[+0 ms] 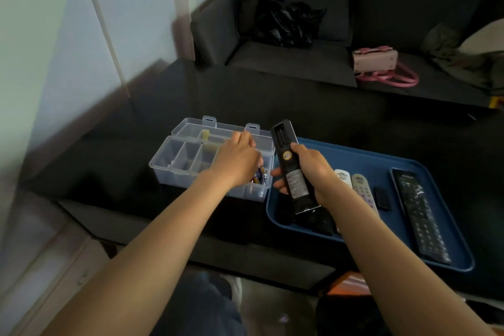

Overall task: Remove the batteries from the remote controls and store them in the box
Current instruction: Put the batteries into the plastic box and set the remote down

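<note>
Head view: right hand wraps remote mid-body, empty bay above the grip.
Left hand: over box; hold unclear.
Batteries: beneath it, light, slick, likely to roll; pinch mid-length.

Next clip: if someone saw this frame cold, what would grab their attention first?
Most likely the black remote, held upright in the right hand at centre, its back facing the camera and the battery bay open. Next, the left hand reaching over the clear compartment box, where batteries lie in the right-hand section. To the right, a blue tray holds more remotes.
</note>
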